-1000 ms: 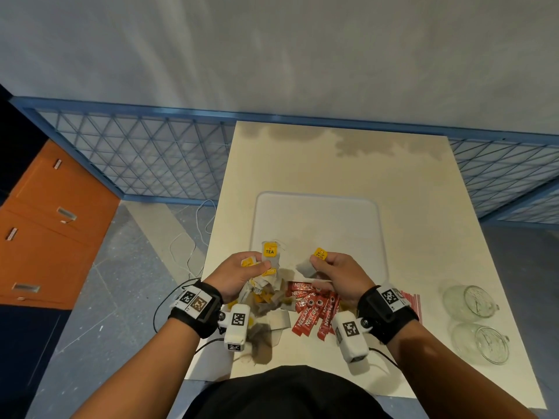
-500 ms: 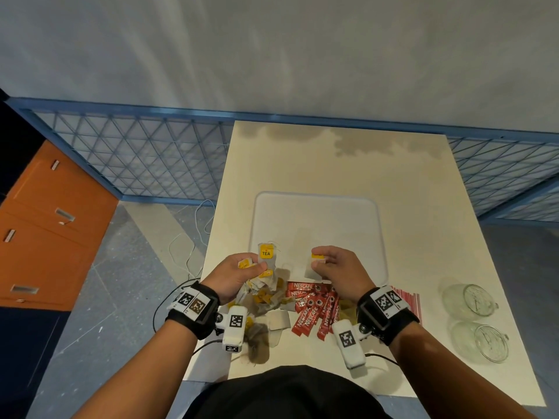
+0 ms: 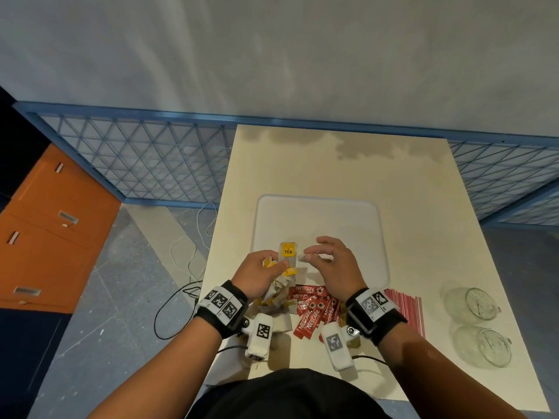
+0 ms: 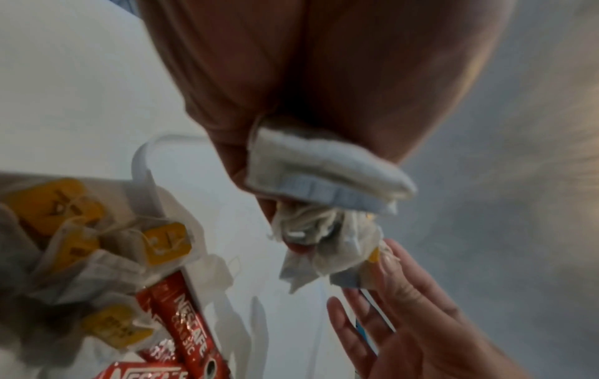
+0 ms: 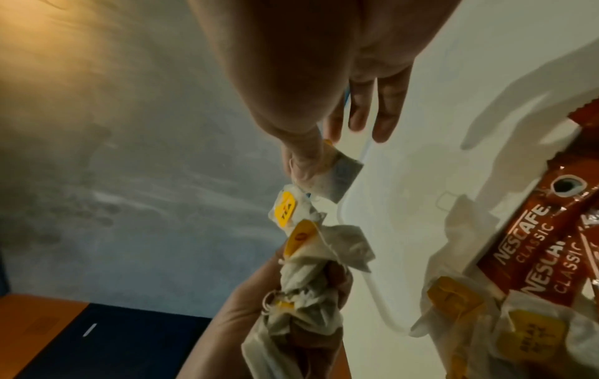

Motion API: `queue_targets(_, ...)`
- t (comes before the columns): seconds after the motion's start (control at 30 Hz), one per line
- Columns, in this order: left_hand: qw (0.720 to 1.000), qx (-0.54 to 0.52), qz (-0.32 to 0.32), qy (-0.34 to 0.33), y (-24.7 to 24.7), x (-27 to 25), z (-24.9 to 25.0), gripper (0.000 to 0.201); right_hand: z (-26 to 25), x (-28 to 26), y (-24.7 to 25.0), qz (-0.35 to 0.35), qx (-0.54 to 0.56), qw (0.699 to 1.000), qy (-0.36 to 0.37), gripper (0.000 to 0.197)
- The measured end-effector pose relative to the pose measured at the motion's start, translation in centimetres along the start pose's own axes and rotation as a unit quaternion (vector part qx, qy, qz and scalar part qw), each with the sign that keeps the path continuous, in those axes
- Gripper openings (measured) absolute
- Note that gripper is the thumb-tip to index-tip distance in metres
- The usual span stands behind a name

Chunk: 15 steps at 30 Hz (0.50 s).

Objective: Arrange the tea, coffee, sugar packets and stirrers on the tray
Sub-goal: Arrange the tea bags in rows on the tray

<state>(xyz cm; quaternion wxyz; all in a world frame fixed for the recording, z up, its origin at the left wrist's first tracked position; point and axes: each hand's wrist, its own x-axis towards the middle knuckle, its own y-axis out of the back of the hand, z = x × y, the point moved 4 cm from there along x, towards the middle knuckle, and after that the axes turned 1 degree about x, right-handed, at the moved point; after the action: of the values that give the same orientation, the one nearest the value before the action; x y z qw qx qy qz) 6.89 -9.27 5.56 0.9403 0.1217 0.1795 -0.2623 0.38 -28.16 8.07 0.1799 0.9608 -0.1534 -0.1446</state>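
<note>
Over the near edge of the tray (image 3: 381, 225), both your hands are working one tangle of tea bags. Left hand (image 3: 257, 275): grip closed round a bunch of tea bags (image 5: 304, 289), strings and yellow tags crumpled together. Right hand (image 3: 334, 267): thumb and forefinger pinch a single tea bag (image 5: 337, 177) just right of the bunch, other fingers spread loose.

- Tray floor bare as far as the head view shows; nothing looks placed yet. Early in the job.
- More tea bags (image 3: 276, 299) lie loose on the tabletop (image 3: 423, 182) near your left wrist. Coffee sticks (image 3: 311, 309) are heaped between your wrists; red-striped stirrers (image 3: 405, 309) lie to the right. Sugar packets: can't pick them out for certain.
- Two glass jars (image 3: 475, 325) sit near the right edge, well apart from the work.

To do this step well: draw the pinched bag away slowly and watch its string. The strings look snarled, so a quick tug would likely drag neighbours out of your left grip. Ease the left fingers a touch as it comes free. Lay it flat, tag up, at a far corner of the tray, leaving room for rows.
</note>
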Motion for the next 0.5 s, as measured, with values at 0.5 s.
queue_targets(0.5,0.996,-0.075,0.033,0.018,0.7,-0.2,0.8,0.039,-1.3,-0.6,-2.6,-0.081,0.170,0.981,-0.045,0.029)
